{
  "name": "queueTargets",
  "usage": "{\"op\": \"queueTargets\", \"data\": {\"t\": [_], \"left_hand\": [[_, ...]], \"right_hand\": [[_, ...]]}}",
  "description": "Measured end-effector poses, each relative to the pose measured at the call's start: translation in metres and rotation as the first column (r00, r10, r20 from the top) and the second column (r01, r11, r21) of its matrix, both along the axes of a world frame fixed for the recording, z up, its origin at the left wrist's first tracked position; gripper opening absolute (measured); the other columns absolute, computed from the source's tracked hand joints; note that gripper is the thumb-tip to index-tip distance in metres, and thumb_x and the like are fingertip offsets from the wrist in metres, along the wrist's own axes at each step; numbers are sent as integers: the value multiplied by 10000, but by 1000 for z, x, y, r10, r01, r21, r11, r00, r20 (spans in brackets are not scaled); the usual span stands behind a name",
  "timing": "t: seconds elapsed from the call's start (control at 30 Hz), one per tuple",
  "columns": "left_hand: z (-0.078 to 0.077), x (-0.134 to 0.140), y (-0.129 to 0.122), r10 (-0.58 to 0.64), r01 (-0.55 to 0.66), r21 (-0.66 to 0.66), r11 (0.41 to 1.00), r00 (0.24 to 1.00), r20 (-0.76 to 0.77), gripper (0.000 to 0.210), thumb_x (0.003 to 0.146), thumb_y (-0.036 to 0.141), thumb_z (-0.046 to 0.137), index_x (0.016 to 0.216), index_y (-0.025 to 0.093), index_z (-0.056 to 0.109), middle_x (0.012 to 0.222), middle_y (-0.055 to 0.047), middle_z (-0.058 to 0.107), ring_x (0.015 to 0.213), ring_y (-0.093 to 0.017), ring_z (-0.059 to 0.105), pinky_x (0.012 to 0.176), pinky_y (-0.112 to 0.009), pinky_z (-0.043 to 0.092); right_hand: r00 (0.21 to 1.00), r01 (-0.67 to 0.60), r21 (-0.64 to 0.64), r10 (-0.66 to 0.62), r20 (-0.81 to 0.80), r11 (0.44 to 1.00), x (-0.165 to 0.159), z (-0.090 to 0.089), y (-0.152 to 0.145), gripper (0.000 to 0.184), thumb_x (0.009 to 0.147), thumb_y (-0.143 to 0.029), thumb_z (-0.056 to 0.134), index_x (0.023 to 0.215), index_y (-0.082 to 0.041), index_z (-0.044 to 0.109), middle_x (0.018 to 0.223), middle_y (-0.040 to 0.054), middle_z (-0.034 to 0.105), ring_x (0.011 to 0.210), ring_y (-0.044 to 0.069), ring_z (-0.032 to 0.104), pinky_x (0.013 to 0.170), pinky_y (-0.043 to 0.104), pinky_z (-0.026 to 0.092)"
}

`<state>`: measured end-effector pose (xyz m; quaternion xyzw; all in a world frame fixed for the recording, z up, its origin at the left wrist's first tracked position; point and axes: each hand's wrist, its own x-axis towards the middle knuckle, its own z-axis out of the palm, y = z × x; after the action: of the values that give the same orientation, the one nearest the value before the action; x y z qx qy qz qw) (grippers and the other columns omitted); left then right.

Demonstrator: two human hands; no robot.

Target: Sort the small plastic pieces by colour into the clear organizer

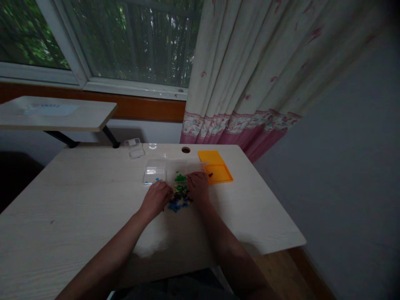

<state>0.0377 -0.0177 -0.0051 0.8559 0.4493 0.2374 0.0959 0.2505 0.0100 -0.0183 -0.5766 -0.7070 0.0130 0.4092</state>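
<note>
A heap of small blue, dark and green pieces (175,205) lies on the table between my two hands. My left hand (156,196) rests at the heap's left side, its fingers curled in towards the pieces; whatever they pinch is hidden. Over the front right of a transparent compartment box (155,171) is my right hand (199,186), fingers bent together close to some green pieces (180,178) in the box's middle compartment. Anything between these fingertips is too small to make out. A few blue bits (157,179) lie in the left compartment.
An open orange case (219,173) with a dark piece (211,174) in it stands right of my right hand. Further back are a small open transparent box (136,153) and a round cable hole (186,150). A raised shelf (90,114) stands at the back left of the table (93,200).
</note>
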Motion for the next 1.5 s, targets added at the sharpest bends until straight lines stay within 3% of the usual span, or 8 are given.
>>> {"op": "queueTargets", "data": {"t": [0.33, 0.53, 0.77, 0.93, 1.13, 1.3, 1.5], "left_hand": [[-1, 4, -1, 21, -21, 34, 999, 1000, -17, 121, 905, 209, 538, 841, 183, 638, 842, -79, 589, 836, -228, 525, 801, -382, 428], [3, 4, -2, 52, -51, -10, 999, 977, 205, 146, 935, 267, 510, 907, 180, 624, 862, -68, 598, 884, -225, 532, 839, -378, 428], [4, 7, -2, 159, -48, -209, 977, 815, 557, 231, 933, 360, 489, 839, 184, 605, 788, -33, 565, 760, -167, 521, 706, -291, 430], [6, 9, -1, 272, 5, -384, 923, 696, 664, 290, 891, 446, 515, 822, 179, 604, 769, -17, 568, 741, -157, 522, 699, -269, 421], [15, 11, -4, 380, 92, -514, 853, 565, 733, 357, 818, 532, 573, 807, 176, 595, 738, -3, 570, 714, -156, 519, 668, -259, 413], [19, 12, -6, 412, 160, -557, 815, 515, 751, 384, 803, 550, 597, 817, 167, 609, 768, -17, 609, 734, -156, 543, 682, -262, 425], [11, 12, -4, 401, 168, -541, 824, 502, 766, 414, 800, 575, 598, 841, 165, 628, 791, -31, 624, 748, -159, 552, 689, -268, 438]], "right_hand": [[1000, -2, -8, 2, -15, 1000, -1, 5, -2, 151, 890, -259, 599, 924, -215, 740, 920, 65, 687, 957, 208, 557, 906, 369, 439], [999, -14, 2, 14, -29, 1000, -2, 6, -3, 155, 898, -269, 591, 919, -222, 737, 924, 55, 689, 946, 204, 564, 902, 369, 435], [997, -45, 52, 48, -53, 998, -8, 18, -8, 171, 903, -273, 585, 904, -218, 747, 890, 58, 692, 913, 191, 570, 883, 353, 450], [990, -115, 135, 125, -68, 984, -14, 26, -13, 165, 909, -279, 585, 908, -218, 739, 859, 52, 694, 890, 183, 573, 855, 354, 459], [952, -299, 193, 307, -9, 934, -21, 34, -22, 174, 912, -250, 579, 1011, -244, 721, 875, 33, 706, 917, 172, 587, 887, 351, 458], [937, -349, 215, 343, 65, 912, -28, 30, -26, 191, 897, -281, 608, 1052, -258, 719, 890, 29, 703, 940, 176, 575, 887, 347, 452], [940, -341, 209, 326, 104, 917, -30, 29, -28, 195, 903, -293, 606, 1056, -257, 721, 878, 27, 708, 925, 173, 578, 876, 342, 444]]}}
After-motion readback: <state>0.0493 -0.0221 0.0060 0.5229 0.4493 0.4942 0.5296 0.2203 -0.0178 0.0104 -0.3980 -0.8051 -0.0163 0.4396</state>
